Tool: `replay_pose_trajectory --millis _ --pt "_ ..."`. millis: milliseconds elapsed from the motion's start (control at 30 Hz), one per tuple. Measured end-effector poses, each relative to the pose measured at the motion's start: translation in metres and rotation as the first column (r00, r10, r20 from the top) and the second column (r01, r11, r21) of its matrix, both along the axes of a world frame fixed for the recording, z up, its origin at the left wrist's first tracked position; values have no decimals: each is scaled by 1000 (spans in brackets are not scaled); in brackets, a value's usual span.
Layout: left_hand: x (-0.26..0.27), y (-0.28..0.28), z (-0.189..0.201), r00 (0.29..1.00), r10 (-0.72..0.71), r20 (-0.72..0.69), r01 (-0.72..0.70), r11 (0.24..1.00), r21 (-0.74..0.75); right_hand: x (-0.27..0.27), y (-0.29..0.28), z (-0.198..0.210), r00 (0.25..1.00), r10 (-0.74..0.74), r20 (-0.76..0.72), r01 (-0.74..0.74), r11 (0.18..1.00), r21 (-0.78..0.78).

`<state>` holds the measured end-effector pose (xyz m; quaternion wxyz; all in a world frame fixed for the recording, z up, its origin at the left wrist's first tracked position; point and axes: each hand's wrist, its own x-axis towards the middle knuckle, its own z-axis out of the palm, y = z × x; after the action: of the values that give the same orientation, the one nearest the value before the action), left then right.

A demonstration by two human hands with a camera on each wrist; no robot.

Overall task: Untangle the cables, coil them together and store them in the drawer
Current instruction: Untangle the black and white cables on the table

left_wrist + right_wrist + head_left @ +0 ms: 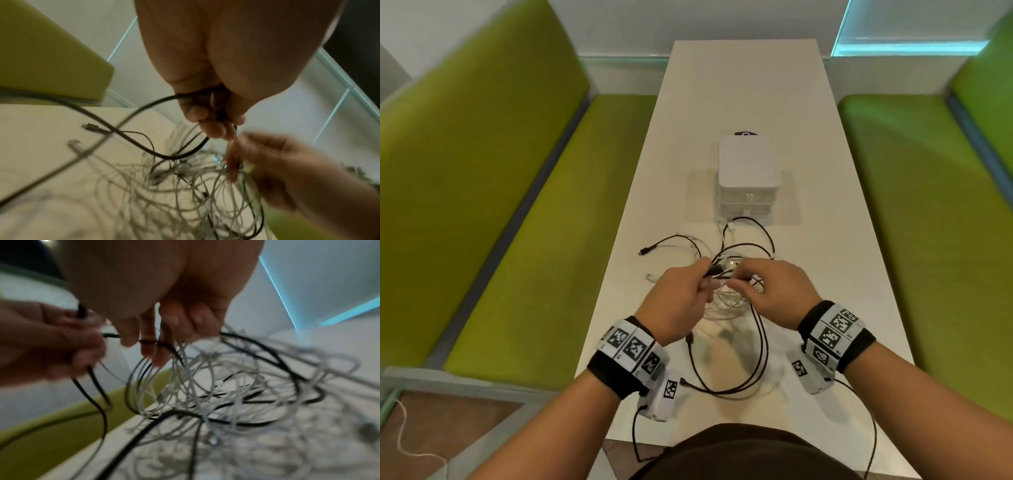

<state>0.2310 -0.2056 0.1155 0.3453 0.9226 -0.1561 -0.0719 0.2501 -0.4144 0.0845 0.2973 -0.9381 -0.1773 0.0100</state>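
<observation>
Both wrist views motion-blurred; tangle of cables [216, 386] indistinct, individual runs untraceable. Dark item [745, 134] behind drawer unit [748, 171] mostly hidden. Left hand [681, 298] covers its gripped cable section.

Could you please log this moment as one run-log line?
stage: untangling | left hand: grips black cable | right hand: picks at cable tangle | drawer unit: shut | coiling: not begun

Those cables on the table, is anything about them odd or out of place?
Yes: black and white cables lie knotted in one heap between both hands, loops spilling toward the near table edge. The drawer unit behind them is closed. No damage shows.
</observation>
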Motion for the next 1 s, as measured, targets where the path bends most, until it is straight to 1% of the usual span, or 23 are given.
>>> replay_pose_trajectory --millis 33,67,100,167,233,267,300,367,400,433,467,500,533,600,633,667,733,800,867,900,933,1000 --pt "-1 3 7 999 -18 27 18 1000 -7 -1 -3 -2 1000 15 -6 -15 994 -111" --pt "-2 4 13 998 -41 55 41 999 2 -2 -3 -4 999 33 -7 -34 982 -188" --pt "-3 6 19 994 -57 93 55 998 25 -3 -1 -5 999 48 -7 -48 975 -218" --pt "-2 9 23 987 -37 159 29 998 51 -3 8 -4 999 38 -7 -38 978 -204" --pt "4 18 22 982 42 184 -55 996 67 2 9 1 999 -25 -37 18 984 -179" --pt "7 25 22 976 81 203 -99 992 80 4 5 3 996 -71 -62 58 980 -189" --pt "9 34 23 969 123 213 -142 987 78 6 0 3 992 -107 -71 88 969 -232" --pt "11 50 21 964 202 174 -209 978 20 11 -12 1 993 -111 -43 90 937 -336" --pt "12 56 19 965 221 142 -222 975 -14 13 -15 -1 993 -100 -62 74 939 -335" --pt "12 59 18 967 232 108 -230 973 -29 15 -17 0 989 -93 -119 58 961 -272" --pt "11 59 16 969 230 90 -229 973 -28 16 -17 1 979 -82 -188 45 981 -189" --pt "9 57 16 970 222 98 -222 975 -15 16 -15 2 970 -67 -233 34 989 -142" --pt "7 53 13 972 190 138 -191 982 -4 16 -12 4 969 -49 -243 11 988 -153" --pt "1 38 11 969 118 217 -118 993 -13 12 -2 6 973 -22 -231 -46 957 -285" --pt "-3 28 11 971 82 223 -81 997 -16 10 3 8 978 -9 -207 -65 936 -347" --pt "-7 19 9 977 48 209 -46 999 -12 7 8 9 983 7 -184 -76 926 -369" --pt "-11 3 2 992 -12 129 7 999 43 5 15 14 985 34 -169 -87 945 -316" --pt "-10 -6 -3 995 -65 70 59 995 84 3 17 19 983 68 -172 -101 976 -192" --pt "-7 -10 -5 996 -54 67 49 996 73 -2 14 22 979 122 -163 -135 988 -73" --pt "-5 -10 -5 997 -37 69 31 995 95 -3 12 22 977 142 -158 -148 989 -30" --pt "-3 -8 -5 996 -29 80 18 991 136 -4 9 21 975 152 -162 -152 988 14" --pt "-2 -3 -4 989 -30 145 -3 975 223 -4 5 15 974 120 -193 -107 991 79"
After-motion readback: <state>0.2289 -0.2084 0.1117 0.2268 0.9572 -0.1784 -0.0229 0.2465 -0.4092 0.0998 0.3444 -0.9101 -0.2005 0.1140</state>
